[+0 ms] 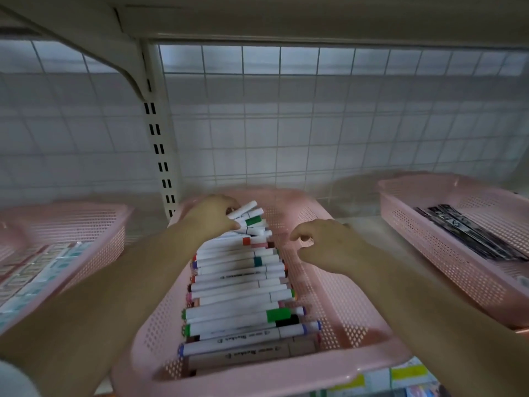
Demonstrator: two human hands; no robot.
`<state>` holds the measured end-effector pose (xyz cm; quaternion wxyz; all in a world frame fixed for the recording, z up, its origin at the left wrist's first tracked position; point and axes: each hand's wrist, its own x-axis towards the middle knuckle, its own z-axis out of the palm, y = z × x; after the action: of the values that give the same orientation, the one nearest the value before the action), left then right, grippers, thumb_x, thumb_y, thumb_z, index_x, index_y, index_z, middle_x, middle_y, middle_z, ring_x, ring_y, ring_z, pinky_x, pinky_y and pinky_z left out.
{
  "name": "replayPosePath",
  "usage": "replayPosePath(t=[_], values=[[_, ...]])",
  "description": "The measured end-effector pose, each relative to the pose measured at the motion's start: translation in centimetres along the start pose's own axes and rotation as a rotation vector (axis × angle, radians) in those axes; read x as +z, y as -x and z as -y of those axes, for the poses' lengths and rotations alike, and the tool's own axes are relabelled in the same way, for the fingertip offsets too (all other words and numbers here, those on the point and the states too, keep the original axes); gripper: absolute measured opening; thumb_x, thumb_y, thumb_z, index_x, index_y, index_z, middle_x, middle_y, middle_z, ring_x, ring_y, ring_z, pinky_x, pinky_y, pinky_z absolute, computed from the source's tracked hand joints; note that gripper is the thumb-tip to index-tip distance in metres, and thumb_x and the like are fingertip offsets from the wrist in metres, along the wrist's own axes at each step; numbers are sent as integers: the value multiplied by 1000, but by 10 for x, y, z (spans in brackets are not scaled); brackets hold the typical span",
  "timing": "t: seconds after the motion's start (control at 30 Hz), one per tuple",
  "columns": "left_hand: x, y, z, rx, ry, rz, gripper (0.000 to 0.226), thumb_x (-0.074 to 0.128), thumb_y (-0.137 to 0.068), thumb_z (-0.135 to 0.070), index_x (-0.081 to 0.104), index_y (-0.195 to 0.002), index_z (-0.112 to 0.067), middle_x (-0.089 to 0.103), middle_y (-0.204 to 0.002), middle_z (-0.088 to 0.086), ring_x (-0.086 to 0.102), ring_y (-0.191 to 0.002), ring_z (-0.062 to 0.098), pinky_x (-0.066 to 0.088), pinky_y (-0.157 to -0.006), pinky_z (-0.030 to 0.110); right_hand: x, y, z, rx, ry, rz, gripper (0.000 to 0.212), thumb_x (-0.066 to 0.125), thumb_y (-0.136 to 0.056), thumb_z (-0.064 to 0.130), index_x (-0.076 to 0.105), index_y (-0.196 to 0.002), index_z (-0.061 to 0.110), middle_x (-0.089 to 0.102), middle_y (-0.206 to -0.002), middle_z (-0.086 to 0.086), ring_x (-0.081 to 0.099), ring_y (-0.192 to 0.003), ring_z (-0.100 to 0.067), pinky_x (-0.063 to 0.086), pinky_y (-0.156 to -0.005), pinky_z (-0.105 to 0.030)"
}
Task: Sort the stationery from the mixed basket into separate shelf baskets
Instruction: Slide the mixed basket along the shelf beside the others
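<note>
Your pink shelf basket (257, 381) held markers (237, 282) in a row. Your left hand (213, 213) gripped the farthest few, seemingly to align them; your right hand (329, 247) hovered beside, fingers (297, 234) loosely curled, empty.

markers (237, 285) crowd the basket (337, 308), its right side free.

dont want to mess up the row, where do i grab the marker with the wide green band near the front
Probably its right end, coming from the right. The marker lies crosswise, packed between neighbours along its barrel, but that end sits beside bare floor of the pink basket, leaving fingers room.
</note>
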<state>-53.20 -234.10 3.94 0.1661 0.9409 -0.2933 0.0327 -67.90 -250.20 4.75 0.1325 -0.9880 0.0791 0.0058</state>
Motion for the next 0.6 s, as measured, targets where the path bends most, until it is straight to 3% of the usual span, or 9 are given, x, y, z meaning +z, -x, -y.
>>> replayPosePath(t=[0.13, 0.23, 0.33, 0.5, 0.6], values=[[0, -1, 2, 22, -48, 59, 33, 58, -86, -13, 64, -119, -19, 63, -119, -1, 57, -104, 17, 47, -88, 29, 1, -1, -1, 0, -8, -8, 38, 49, -90, 18, 52, -126, 31, 51, -130, 10, 47, -120, -12, 27, -109, -38], [3, -3, 5, 42, 16, 79, 31, 52, -89, -9, 65, -117, -14, 62, -123, 0, 56, -111, 16, 42, -94, 23, 1, -1, -1, 0, -12, -16, 37, 49, -89, 19, 53, -124, 31, 52, -129, 10, 47, -119, -12, 29, -107, -37], [4, -6, 6, 46, 111, 67, 29, 51, -89, -7, 68, -112, -13, 62, -122, -1, 54, -112, 12, 36, -90, 15, 2, -2, -2, 1, -12, -17, 37, 50, -89, 19, 53, -124, 31, 52, -129, 10, 47, -119, -12, 29, -108, -37], [4, -4, 10, 83, 101, 75, 20, 59, -84, -9, 72, -95, -20, 62, -93, -8, 53, -81, 1, 36, -64, 11, 2, -2, -2, 8, -6, -13, 35, 50, -89, 21, 54, -122, 31, 54, -127, 9, 48, -117, -12, 29, -108, -37], [6, -6, 13, 144, -52, 94, 24, 64, -85, -19, 69, -108, -18, 65, -107, -4, 55, -91, 6, 40, -77, 17, 1, -2, -1, 15, 8, -11, 35, 50, -89, 21, 54, -122, 32, 54, -125, 10, 48, -116, -11, 29, -108, -36]])
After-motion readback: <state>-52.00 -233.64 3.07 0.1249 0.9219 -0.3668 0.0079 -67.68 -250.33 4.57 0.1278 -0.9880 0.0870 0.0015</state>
